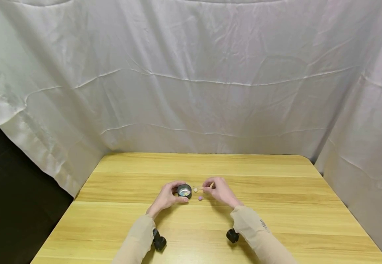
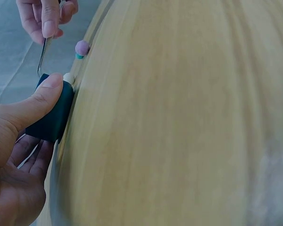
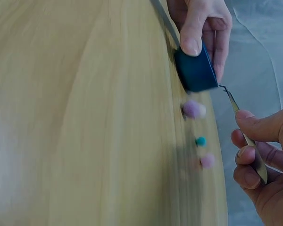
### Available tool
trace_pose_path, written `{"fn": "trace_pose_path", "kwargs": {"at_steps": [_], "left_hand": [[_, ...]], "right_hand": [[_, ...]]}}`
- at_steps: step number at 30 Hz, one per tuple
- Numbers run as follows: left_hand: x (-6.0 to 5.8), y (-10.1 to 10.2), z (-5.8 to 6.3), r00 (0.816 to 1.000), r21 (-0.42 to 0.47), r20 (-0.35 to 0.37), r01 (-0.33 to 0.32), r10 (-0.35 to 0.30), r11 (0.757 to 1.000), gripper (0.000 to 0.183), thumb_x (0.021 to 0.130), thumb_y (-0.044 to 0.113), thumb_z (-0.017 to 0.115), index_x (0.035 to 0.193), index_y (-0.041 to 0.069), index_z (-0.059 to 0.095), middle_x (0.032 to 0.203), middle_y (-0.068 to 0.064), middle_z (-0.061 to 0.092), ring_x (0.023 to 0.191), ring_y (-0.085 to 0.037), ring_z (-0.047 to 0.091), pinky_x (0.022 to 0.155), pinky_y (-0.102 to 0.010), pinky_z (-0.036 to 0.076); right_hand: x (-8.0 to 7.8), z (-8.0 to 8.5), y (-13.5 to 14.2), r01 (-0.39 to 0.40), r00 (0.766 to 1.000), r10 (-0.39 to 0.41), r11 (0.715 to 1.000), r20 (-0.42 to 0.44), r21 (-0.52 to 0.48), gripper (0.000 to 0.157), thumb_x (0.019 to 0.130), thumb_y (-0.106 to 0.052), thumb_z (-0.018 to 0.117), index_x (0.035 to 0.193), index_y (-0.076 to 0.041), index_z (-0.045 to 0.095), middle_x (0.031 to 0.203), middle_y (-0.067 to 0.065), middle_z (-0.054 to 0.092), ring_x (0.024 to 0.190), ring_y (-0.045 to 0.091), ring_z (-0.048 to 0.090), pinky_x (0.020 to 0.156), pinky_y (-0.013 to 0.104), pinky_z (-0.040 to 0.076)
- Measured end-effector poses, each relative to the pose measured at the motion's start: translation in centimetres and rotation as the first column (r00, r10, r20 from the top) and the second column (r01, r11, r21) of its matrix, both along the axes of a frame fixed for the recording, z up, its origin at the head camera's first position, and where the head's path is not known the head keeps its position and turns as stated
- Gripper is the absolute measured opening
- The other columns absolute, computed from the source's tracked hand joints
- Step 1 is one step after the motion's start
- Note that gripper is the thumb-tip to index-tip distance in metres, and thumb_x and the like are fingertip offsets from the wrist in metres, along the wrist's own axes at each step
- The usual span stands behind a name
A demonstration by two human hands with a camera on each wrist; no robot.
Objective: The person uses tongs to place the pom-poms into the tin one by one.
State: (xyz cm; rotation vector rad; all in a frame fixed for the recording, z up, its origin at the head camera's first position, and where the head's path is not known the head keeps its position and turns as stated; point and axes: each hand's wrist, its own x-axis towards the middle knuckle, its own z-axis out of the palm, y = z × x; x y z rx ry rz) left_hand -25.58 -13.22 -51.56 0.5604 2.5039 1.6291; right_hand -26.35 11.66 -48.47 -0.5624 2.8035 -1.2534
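Note:
My left hand (image 1: 166, 197) grips a small round dark cup (image 1: 179, 195) by its sides, thumb on the near side, with the open top facing me. Its inside looks silvery with pale coloured patches. In my right hand (image 1: 222, 191) are thin tweezers (image 3: 255, 157) with a bent tip, pinched between thumb and fingers. The tip is right by the cup's rim in the right wrist view. On the table near the cup lie small balls: a purple one (image 3: 191, 108), a white one (image 3: 202, 111), a teal one (image 3: 201, 141) and a pink one (image 3: 207, 160).
The wooden table (image 1: 276, 216) extends around both hands. Pale curtains (image 1: 191, 102) hang behind it and at both sides. A black camera (image 1: 159, 242) is worn at the left wrist, another camera (image 1: 232, 235) at the right. A thin grey strip (image 3: 165, 21) shows beside the left hand.

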Motion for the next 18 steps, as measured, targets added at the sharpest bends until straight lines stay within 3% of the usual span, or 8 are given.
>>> {"fn": "trace_pose_path", "kwargs": {"at_steps": [6, 18], "left_hand": [[0.1, 0.0, 0.1, 1.0, 0.03, -0.003, -0.001, 0.001, 1.0, 0.064, 0.08, 0.004, 0.084, 0.136, -0.008, 0.056, 0.129, -0.028, 0.063, 0.113, -0.042, 0.065, 0.097, -0.053, 0.054], [0.0, -0.2, -0.1, 1.0, -0.044, -0.021, 0.005, -0.006, 0.999, 0.064, 0.081, 0.01, 0.084, 0.137, -0.004, 0.057, 0.13, -0.023, 0.064, 0.112, -0.035, 0.066, 0.095, -0.041, 0.057]], "right_hand": [[-0.5, -0.5, 2.7, 0.048, 0.999, -0.047, 0.999, -0.016, 0.022, 0.005, 0.092, -0.006, 0.071, 0.091, -0.006, 0.076, 0.085, 0.004, 0.071, 0.068, 0.011, 0.054, 0.06, 0.021, 0.045], [-1.0, -1.1, 4.8, 0.091, 0.996, -0.091, 0.995, 0.006, 0.05, 0.006, 0.092, -0.007, 0.071, 0.089, -0.006, 0.076, 0.082, 0.002, 0.07, 0.072, 0.012, 0.056, 0.065, 0.025, 0.048]]}}
